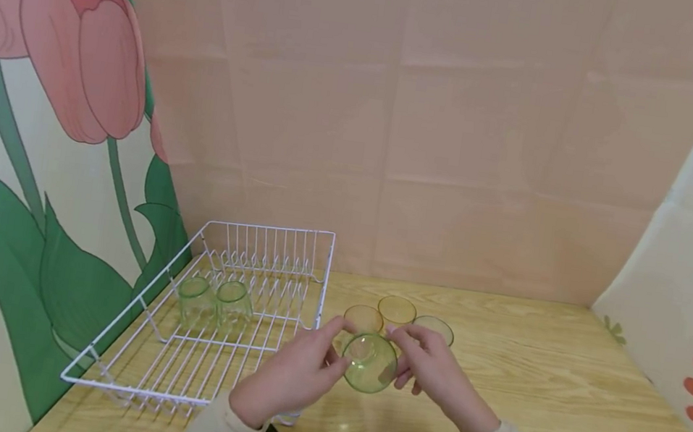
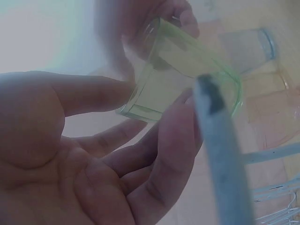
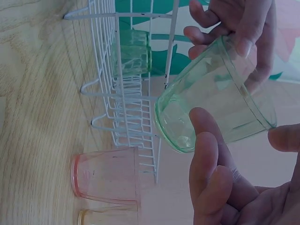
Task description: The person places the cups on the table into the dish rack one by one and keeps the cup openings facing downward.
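Observation:
Both hands hold one clear green cup (image 1: 368, 373) above the table, its wide mouth tipped toward the head camera. My left hand (image 1: 295, 368) pinches it from the left, thumb near the mouth rim. From the other side my right hand (image 1: 439, 375) grips it, with thumb at the rim and fingertips along the wall, as the right wrist view shows. Just beyond, a pink cup (image 1: 363, 319), a yellow cup (image 1: 397, 310) and a bluish cup (image 1: 437, 327) stand close together on the table. The held cup and the fingers partly cover the pink one.
A white wire dish rack (image 1: 191, 398) stands on the left, near my left forearm. Two green cups, an outer one (image 1: 194, 303) and an inner one (image 1: 234, 308), are side by side in it. Behind the wooden table (image 1: 534, 387) hangs a pinkish cloth (image 1: 460, 151).

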`<state>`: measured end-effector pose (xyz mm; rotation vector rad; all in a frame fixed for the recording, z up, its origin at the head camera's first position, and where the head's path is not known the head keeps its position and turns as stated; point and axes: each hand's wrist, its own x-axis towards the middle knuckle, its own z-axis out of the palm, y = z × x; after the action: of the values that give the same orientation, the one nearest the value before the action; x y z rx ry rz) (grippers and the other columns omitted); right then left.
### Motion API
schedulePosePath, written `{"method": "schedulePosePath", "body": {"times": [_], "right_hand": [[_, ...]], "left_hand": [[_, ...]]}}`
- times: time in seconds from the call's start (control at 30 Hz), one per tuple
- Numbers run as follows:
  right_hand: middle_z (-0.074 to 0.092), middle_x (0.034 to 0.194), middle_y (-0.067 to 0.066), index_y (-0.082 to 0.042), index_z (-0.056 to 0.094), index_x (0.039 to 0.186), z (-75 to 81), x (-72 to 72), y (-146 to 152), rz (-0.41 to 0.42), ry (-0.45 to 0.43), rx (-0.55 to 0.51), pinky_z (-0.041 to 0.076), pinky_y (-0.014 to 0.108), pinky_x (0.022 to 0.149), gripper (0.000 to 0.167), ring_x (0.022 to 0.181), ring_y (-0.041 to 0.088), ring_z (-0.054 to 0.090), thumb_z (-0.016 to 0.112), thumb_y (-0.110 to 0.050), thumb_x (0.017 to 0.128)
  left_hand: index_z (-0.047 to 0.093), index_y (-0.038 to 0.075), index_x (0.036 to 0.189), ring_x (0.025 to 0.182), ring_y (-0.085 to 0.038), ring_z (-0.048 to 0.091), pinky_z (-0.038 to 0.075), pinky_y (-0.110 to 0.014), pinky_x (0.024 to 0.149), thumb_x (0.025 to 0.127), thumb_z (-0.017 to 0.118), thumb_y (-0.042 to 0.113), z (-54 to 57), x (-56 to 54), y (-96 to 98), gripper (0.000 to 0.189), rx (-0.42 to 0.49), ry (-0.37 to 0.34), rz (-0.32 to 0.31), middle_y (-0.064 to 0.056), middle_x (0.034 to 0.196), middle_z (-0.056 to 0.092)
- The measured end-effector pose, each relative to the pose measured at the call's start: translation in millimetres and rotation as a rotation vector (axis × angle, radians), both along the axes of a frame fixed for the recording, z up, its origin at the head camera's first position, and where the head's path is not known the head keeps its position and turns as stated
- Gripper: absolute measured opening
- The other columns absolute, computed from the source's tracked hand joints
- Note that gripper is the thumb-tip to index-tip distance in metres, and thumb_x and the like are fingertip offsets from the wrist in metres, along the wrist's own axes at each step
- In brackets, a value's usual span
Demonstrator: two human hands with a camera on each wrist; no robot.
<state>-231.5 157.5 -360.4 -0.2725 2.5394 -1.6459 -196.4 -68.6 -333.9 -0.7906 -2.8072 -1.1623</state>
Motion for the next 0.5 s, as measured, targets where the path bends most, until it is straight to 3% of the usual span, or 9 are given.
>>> {"method": "schedulePosePath", "body": {"times": [0.33,0.5], "right_hand": [[0.07,0.069,0.009,0.004,0.061,0.127,0.1,-2.5,1.5,0.01,-0.047,0.031,0.046,0.03,0.046,0.062,0.06,0.023,0.066,0.054,-0.051,0.099],[0.07,0.07,0.009,0.003,0.062,0.125,-0.2,-3.4,2.4,0.023,-0.039,0.051,0.047,0.03,0.047,0.063,0.06,0.022,0.066,0.057,-0.053,0.097]], "left_hand": [[0.05,0.019,0.13,0.06,-0.002,0.057,0.049,-0.022,0.054,0.096,0.064,0.009,-1.6,1.5,0.1,0.038,-0.018,0.037,-0.05,-0.002,0.084,0.07],[0.049,0.017,0.131,0.062,-0.003,0.059,0.05,-0.024,0.056,0.1,0.061,0.023,-2.4,1.0,0.8,0.033,0.007,0.0,-0.043,0.001,0.084,0.071]]}}
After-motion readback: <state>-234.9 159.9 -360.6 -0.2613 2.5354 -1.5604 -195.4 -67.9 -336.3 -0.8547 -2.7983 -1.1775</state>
